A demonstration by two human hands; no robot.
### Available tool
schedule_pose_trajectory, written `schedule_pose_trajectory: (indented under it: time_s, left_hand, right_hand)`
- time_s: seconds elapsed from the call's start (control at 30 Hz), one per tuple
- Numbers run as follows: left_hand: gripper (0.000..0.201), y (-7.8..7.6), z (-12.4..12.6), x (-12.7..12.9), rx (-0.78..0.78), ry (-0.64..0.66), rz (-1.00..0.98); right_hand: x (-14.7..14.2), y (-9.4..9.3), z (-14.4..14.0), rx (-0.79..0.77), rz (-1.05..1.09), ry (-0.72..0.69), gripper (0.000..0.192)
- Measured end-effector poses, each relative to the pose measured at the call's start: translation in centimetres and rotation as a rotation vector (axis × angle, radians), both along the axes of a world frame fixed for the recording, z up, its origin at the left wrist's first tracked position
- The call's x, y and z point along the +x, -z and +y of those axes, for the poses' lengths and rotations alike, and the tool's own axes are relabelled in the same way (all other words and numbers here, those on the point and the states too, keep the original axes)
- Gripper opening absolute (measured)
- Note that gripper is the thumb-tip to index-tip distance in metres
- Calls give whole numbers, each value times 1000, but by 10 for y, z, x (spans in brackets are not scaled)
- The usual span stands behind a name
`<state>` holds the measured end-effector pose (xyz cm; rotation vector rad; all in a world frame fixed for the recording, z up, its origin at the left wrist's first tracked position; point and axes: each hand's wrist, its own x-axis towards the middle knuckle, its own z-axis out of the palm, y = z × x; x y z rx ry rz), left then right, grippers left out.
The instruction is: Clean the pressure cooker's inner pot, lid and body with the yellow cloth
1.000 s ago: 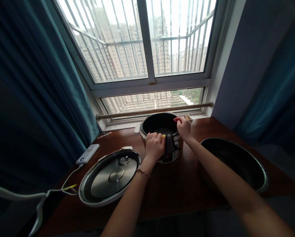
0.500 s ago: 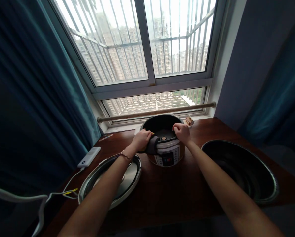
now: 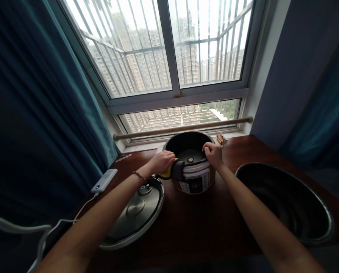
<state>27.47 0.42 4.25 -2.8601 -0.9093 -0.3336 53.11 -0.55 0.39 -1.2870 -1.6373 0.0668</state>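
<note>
An electric pressure cooker (image 3: pixel 206 178) stands on the table by the window, with its top off and its dark inside showing. My left hand (image 3: pixel 163 161) is closed on a grey and yellow cloth (image 3: pixel 177 170), which lies over the front left of the cooker's rim. On the right side of that rim my right hand (image 3: pixel 213 154) is closed, its fingers curled over the edge. The cooker's round lid (image 3: pixel 129 217) lies inner side up beneath my left forearm, which covers part of it. A dark inner pot (image 3: pixel 314 201) stands right of my right forearm.
A white device (image 3: pixel 104 181) with a cable lies at the table's left edge. Behind the cooker, a rod (image 3: pixel 146 133) crosses the window's lower part. A small white and brown item (image 3: pixel 222 139) is at the cooker's back right. Blue curtains hang at both sides.
My left hand has shifted slightly on the cloth, and more of its yellow side shows. The left forearm has swung left, uncovering more of the lid. My right hand keeps its hold on the rim.
</note>
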Motion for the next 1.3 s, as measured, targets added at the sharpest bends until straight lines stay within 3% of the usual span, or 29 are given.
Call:
schedule_pose_trajectory:
  time_s: [0.13,0.3,0.4,0.5,0.57,0.63,0.7,0.93,1.3]
  left_hand:
    - [40,-14,48,-12,-140,-55,112]
    - [32,-28,89,7,-160,-51,266]
    - [17,-30,84,18,6,-166,306]
    - [30,-26,60,22,190,-500,244]
    - [32,-23,46,20,114,-683,244]
    - [31,-21,41,16,-37,-735,279]
    - [28,-22,44,13,-93,-730,306]
    - [21,-23,82,21,32,-648,328]
    - [26,-8,151,81,180,-481,262]
  right_hand:
    - [0,1,1,24,23,-4,25]
    - [2,1,2,33,21,-26,24]
    - [2,2,3,45,25,-41,24]
    - [2,3,4,40,34,-43,24]
    - [2,4,4,42,43,-44,24]
    - [2,5,4,50,49,-41,24]
    - [2,5,4,59,49,-41,23]
    - [3,6,6,102,76,-61,22]
    - [1,8,9,120,84,-74,21]
